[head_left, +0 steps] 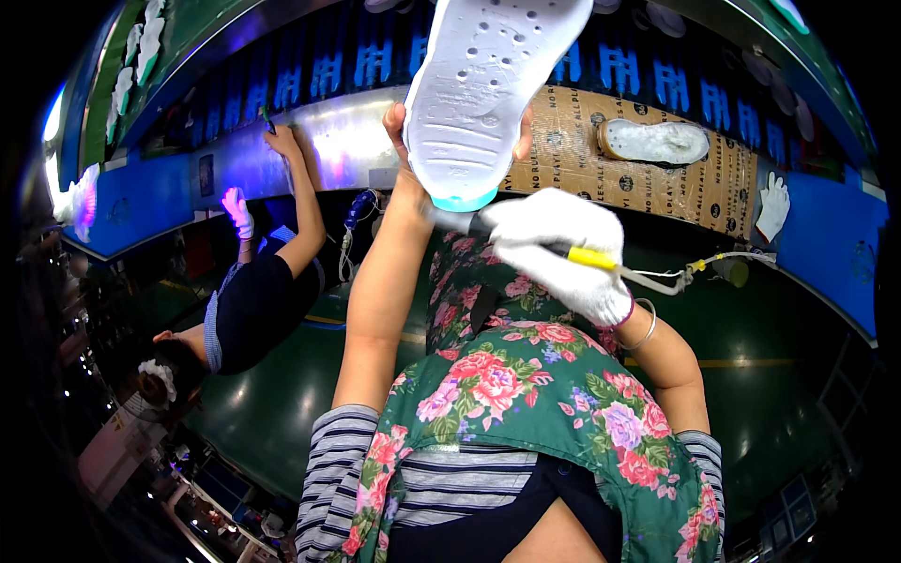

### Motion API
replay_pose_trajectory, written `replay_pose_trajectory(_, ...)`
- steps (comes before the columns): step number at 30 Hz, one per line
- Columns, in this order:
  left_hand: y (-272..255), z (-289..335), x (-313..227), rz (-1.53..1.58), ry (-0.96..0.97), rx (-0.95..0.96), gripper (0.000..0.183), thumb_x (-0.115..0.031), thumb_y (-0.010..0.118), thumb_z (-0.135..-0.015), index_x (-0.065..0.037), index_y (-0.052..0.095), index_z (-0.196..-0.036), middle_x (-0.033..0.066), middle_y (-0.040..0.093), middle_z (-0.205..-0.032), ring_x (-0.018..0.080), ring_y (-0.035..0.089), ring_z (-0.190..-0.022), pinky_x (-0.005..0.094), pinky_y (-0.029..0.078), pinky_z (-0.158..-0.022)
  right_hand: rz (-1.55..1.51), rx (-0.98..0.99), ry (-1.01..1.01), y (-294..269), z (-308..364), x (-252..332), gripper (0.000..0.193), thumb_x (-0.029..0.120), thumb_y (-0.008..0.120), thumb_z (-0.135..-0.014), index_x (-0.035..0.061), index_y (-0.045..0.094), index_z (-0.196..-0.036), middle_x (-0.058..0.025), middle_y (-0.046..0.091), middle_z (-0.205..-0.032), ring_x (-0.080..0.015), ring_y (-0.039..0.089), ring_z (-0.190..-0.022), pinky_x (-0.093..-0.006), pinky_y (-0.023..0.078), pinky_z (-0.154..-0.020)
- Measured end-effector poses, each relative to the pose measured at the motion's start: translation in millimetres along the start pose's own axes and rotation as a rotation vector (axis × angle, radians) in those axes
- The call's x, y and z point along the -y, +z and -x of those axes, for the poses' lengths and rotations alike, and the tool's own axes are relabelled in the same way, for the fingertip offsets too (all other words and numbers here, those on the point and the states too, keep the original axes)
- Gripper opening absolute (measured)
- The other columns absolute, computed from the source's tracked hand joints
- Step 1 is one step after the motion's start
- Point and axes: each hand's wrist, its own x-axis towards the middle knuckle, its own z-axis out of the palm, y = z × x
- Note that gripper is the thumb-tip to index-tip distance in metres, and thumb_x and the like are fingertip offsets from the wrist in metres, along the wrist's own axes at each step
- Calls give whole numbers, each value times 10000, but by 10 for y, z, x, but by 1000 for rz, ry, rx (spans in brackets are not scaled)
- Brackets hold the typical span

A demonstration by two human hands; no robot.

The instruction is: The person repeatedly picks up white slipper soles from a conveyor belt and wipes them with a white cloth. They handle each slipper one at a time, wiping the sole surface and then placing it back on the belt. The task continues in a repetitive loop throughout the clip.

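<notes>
My bare left hand point(404, 150) grips a white shoe sole point(474, 89) from behind, its fingers and thumb showing at the two sides. Round dimples mark the sole's broad part, low ridges cross its lower part, and its near end has a turquoise rim. My right hand point(568, 249), in a white knit glove, is closed round a brush point(591, 258) with a yellow section and a pale tube trailing from its back end. The grey, blurred brush tip is by the turquoise rim; I cannot tell whether it touches.
A second sole point(657, 143) lies on printed cardboard point(582, 183) over the bench. Another white glove point(773, 206) rests on a blue surface at right. To the left, a co-worker point(258, 310) reaches over the metal bench top point(352, 141). Blue racks point(375, 64) line the back.
</notes>
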Motion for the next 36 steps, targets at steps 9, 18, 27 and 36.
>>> replay_pose_trajectory(9, -47, 40, 55, 52, 18, -33, 1176, -908, 624, -649, 79, 514, -1279, 207, 571, -1050, 285, 573, -808, 356, 466, -621, 105, -128, 20, 20, -2, -34, 143, 70, 822, -781, 83, 778, -916, -78, 778, -983, -210, 733, -874, -317, 573, -784)
replay_pose_trajectory(18, 125, 353, 183, -27, -63, -511, 1071, -815, 468, -845, -34, 304, -1559, 307, 515, -1364, 436, 617, -1139, 504, 600, -846, 284, 24, -74, -331, -238, -5, 147, 72, 798, -801, 85, 783, -947, -78, 776, -973, -203, 736, -876, -312, 578, -779)
replay_pose_trajectory(27, 29, 570, 468, 320, -83, -217, 954, -737, 412, -899, -59, 306, -1562, 321, 566, -1286, 416, 677, -997, 533, 594, -859, 819, -256, -458, -648, -526, -325, 288, 49, 779, -766, 77, 762, -1052, -101, 740, -945, -255, 707, -842, -354, 569, -756)
replay_pose_trajectory(36, 4, 527, 225, 356, -73, -266, 1034, -816, 351, -892, -57, 262, -1588, 335, 534, -1362, 483, 636, -1111, 565, 556, -917, 614, -133, -351, -449, -456, -75, 230, 55, 796, -794, 133, 787, -1010, -73, 767, -976, -230, 727, -850, -323, 569, -754)
